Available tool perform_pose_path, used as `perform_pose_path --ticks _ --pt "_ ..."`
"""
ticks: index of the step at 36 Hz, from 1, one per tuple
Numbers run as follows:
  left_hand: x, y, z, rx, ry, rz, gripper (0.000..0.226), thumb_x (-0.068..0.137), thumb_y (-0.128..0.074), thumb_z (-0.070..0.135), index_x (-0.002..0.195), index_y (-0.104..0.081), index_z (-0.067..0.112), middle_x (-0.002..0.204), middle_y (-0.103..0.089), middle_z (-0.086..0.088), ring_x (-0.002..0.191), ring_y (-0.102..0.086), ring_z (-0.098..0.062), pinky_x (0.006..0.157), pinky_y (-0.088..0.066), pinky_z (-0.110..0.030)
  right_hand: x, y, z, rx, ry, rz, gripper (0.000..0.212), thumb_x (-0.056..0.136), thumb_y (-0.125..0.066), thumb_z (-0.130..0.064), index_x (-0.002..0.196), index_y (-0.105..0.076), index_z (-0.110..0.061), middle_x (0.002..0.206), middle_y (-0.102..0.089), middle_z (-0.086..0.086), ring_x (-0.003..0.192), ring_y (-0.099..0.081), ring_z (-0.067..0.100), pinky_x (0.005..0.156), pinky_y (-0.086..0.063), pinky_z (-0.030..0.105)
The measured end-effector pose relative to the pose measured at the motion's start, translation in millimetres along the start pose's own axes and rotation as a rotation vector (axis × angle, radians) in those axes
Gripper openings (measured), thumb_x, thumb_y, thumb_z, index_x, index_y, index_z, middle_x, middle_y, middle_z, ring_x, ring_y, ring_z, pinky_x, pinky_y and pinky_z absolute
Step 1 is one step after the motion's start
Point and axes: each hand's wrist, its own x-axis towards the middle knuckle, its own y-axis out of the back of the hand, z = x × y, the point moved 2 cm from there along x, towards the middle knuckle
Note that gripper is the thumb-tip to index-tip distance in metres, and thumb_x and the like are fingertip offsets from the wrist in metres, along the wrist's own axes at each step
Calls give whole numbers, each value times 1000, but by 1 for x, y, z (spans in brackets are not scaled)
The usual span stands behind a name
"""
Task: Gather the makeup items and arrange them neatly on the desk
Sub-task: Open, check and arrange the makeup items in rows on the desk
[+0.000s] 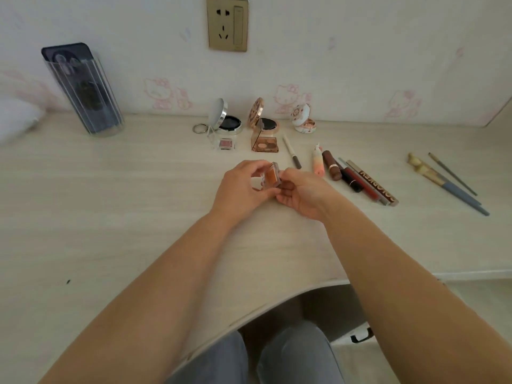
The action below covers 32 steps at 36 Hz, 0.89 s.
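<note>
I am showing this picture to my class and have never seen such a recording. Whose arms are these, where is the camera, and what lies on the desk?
There is no machine: a person wears one camera on the head, looking down at their own arms. The left hand and right hand together hold a small clear square case of orange powder above the pale wooden desk. Near the wall stand three open round compacts and two small open palettes. To the right lie a row of lipsticks and pencils and two brushes.

Small orange compact, open, held
</note>
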Motion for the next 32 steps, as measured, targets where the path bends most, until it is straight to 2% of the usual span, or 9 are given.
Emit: perform_pose_path --ticks 5,8,12,14,18,22,25,27,32 --pt "3 2 -2 -112 130 -16 53 65 -83 19 114 -63 23 112 -64 8 102 -59 -3 82 -38 -4 2 -3 1 -65 37 58 17 91 -45 -13 85 -60 -9 88 -59 11 62 -55 12 55 -47 20" --pt "3 1 -3 -123 133 -25 53 66 -82 17 115 -63 23 112 -64 9 103 -59 -2 83 -38 -3 2 -2 3 -118 64 89 17 91 -46 -13 86 -61 -8 95 -58 15 66 -57 13 57 -48 23" --pt "3 1 -3 -164 132 -34 55 67 -81 13 117 -61 21 113 -62 9 105 -57 -4 90 -43 -15 -2 -4 2 -105 95 91 20 96 -44 -10 80 -57 -11 81 -59 7 70 -58 13 68 -51 25" --pt "4 3 -2 -231 157 -38 51 68 -80 10 113 -61 22 115 -61 9 106 -57 -4 92 -44 -17 -2 -3 3 -32 81 73 23 98 -40 -14 86 -59 -11 80 -61 5 71 -58 13 65 -49 24" --pt "4 4 -2 -319 181 -27 43 70 -78 6 104 -58 25 113 -60 11 104 -57 -3 85 -45 -8 1 -1 4 81 73 23 27 99 -36 -16 90 -61 -10 84 -65 7 73 -60 13 65 -49 23" --pt "7 6 -8 -377 221 1 41 74 -75 7 110 -58 19 117 -59 7 106 -58 -6 81 -46 -3 1 0 0 85 42 -19 25 100 -39 -17 96 -62 -8 86 -65 10 77 -63 16 66 -54 22" --pt "12 9 -13 -385 256 -2 42 77 -73 5 116 -57 11 115 -59 5 108 -60 -11 76 -47 -3 10 4 -3 -106 87 93 26 99 -43 -13 113 -61 -1 86 -65 9 72 -63 15 59 -55 19" --pt "17 12 -16 -326 263 -40 46 77 -74 7 119 -56 14 114 -57 8 108 -59 -8 74 -47 -5 17 9 -6 -274 138 157 32 97 -48 -12 127 -56 -3 91 -65 6 74 -62 13 65 -54 21" --pt "34 21 -26 -164 275 -101 51 74 -77 15 120 -56 21 121 -55 10 107 -56 -4 79 -43 -9 23 8 -18 -902 241 84 56 87 -65 -28 139 -44 -21 109 -59 -7 94 -56 6 74 -42 14"
